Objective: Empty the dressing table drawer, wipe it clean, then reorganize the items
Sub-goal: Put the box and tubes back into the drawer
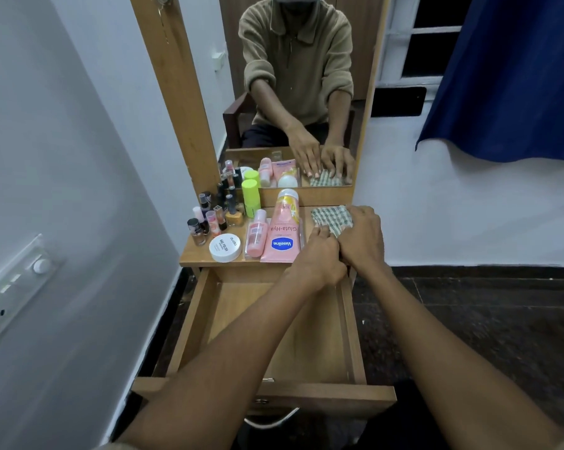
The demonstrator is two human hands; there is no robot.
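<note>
The wooden drawer [189, 323] is pulled out below the tabletop and holds nothing that I can see. On the tabletop's right end lies a folded checked cloth [327, 216]. My right hand [362, 238] lies on the cloth, and my left hand [319, 254] touches its near edge with curled fingers. How firmly either hand holds the cloth is hidden. Left of the cloth lie a pink Vaseline tube [282, 232] and a small pink bottle [256, 235].
A white round jar [225, 247], a green bottle [250, 198] and several nail polish bottles [209, 216] crowd the tabletop's left side [193, 254]. A mirror [290, 92] stands behind. A grey wall with a switch panel [14, 287] is at the left, a blue curtain [508, 76] at the right.
</note>
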